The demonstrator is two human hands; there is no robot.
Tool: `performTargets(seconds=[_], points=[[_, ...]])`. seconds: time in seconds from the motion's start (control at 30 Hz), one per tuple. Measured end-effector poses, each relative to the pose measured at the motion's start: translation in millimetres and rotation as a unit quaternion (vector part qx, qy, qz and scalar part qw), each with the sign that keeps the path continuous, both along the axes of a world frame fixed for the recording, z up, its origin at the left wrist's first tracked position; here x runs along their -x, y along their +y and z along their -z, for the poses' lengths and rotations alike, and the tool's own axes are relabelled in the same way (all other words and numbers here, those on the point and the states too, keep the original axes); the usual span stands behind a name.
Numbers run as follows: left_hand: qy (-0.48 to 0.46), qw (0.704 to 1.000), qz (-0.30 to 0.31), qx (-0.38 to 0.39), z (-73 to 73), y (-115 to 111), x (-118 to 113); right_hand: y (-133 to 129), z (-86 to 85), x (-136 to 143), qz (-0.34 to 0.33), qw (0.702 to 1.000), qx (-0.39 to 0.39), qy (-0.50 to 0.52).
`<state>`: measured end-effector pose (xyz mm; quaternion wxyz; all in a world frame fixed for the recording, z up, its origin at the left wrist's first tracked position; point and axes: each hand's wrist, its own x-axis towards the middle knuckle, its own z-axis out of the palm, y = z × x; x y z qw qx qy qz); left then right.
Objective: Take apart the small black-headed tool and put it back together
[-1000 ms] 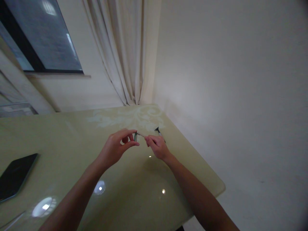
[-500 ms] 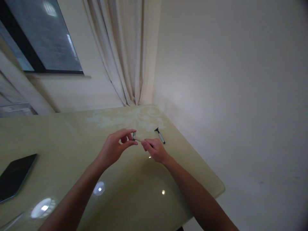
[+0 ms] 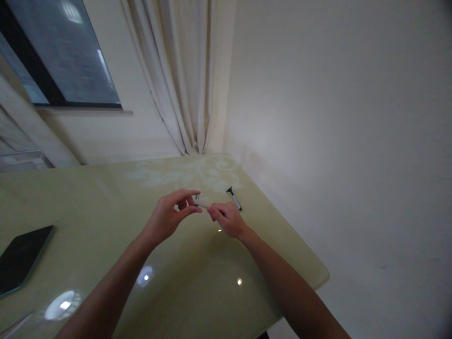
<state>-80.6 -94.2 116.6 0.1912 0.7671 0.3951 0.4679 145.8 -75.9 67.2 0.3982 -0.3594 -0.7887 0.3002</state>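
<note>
My left hand [image 3: 176, 207] pinches a small flat piece [image 3: 197, 197] upright between thumb and fingertips. Green and dark patches show on it, but it is too small to name. From the right, my right hand [image 3: 228, 219] grips a thin pale stick-like thing [image 3: 203, 204], its fingers curled round one end. The stick's far tip reaches the small piece between my left fingers; whether they touch is hard to tell. Just beyond my right hand lies a razor [image 3: 234, 198] with a black head and a grey-and-black handle.
Both hands are above a glossy yellow-green table [image 3: 106, 202]. A dark tablet-like slab [image 3: 23, 256] lies at its left. Past the table's right edge rises a pale wall [image 3: 335, 141]. A curtain [image 3: 187, 84] hangs behind the far edge, with a window [image 3: 77, 52] to its left.
Both hands keep nearly the same place and grip. The small piece looks slightly turned between my left fingers, and the stick's tip has shifted a little.
</note>
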Motion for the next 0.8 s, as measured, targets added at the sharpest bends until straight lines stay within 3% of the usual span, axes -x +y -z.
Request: performTargets(seconds=[0.07, 0.17, 0.3, 0.47, 0.6, 0.7, 0.8], points=[[-0.001, 1.000, -0.003, -0.004, 0.7, 0.9, 0.5, 0.8, 0.9, -0.1, 0.002, 1.000, -0.002, -0.010], [-0.001, 1.000, -0.006, -0.002, 1.9, 2.3, 0.7, 2.6, 2.8, -0.5, 0.055, 0.998, -0.009, -0.020], [0.001, 1.000, 0.000, 0.002, 2.9, 2.6, 0.9, 3.3, 4.5, 0.3, 0.017, 0.999, -0.007, -0.029], [0.003, 1.000, -0.004, -0.003, 3.2, 2.1, 1.5, 3.6, 4.0, -0.1, 0.059, 0.998, -0.008, 0.002], [0.009, 1.000, 0.000, 0.001, 3.6, 2.2, 0.0, 2.6, 4.0, 0.6, 0.006, 1.000, 0.002, 0.002], [0.013, 1.000, -0.004, 0.002, 5.0, 2.9, -0.4, 2.4, 4.8, 2.0, 0.043, 0.999, 0.004, 0.000], [0.011, 1.000, -0.002, 0.011, 7.3, 3.8, 0.0, 3.0, 5.9, 2.5, 0.037, 0.999, 0.002, -0.010]])
